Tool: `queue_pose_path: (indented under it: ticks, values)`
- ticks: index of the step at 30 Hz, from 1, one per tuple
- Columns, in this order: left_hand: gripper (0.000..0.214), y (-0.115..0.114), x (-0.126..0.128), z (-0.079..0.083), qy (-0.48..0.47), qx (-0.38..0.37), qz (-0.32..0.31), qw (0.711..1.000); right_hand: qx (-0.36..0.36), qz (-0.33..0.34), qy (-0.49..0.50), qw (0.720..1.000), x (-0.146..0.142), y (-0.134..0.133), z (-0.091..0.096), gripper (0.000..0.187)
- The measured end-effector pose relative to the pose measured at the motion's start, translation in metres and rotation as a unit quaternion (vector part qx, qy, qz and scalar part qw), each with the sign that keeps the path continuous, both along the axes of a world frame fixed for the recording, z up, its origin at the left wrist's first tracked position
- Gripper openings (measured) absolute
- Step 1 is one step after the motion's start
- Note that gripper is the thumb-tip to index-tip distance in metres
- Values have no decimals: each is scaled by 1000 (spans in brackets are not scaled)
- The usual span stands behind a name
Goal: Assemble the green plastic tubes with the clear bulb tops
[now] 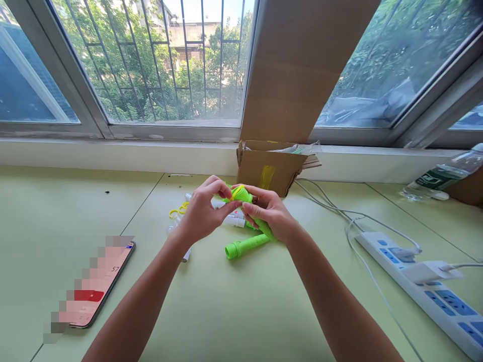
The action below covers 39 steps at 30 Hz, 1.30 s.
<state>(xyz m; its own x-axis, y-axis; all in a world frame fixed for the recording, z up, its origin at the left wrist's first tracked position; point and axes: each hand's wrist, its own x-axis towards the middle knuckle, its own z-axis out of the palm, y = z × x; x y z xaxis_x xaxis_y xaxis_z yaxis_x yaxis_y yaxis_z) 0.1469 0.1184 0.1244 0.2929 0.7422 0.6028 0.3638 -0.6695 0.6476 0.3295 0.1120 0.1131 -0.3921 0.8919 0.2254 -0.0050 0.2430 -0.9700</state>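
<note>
Green threaded tube [246, 197]: clasped in right grip [273, 213], threaded end angled toward left grip [206, 206], by which yellow ring [238, 190] is pinched.

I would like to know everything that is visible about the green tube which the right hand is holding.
The green tube is bright, plastic-looking and tilted, its ribbed, screw-like end raised toward the left hand. A yellow ring is at that end, with the left fingertips at it; how far it is seated is unclear. The right hand wraps the tube, hiding much of it. The lower part overlaps another green tube in view; contact cannot be told.
</note>
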Motion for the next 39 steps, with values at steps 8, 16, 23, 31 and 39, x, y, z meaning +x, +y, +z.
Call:
queue_pose_path:
  ticks: [8,16,23,31,39]
  values:
    - [14,0,2,-1,-16,8,2,1000,19,-18,-18,1000,1,1,0,56]
    - [9,1,0,-2,-3,11,3,1000,66,-58,-67,994,-2,1,0,54]
    - [16,4,4,-6,-80,-67,-35,994,104,-94,-95,985,1,-4,7,53]
    - [22,3,0,-1,-81,-117,-65,988,139,-99,-127,977,-2,-7,9,52]
    - [19,-1,-2,2,-87,-109,-49,989,243,-134,-208,938,-4,-11,10,50]
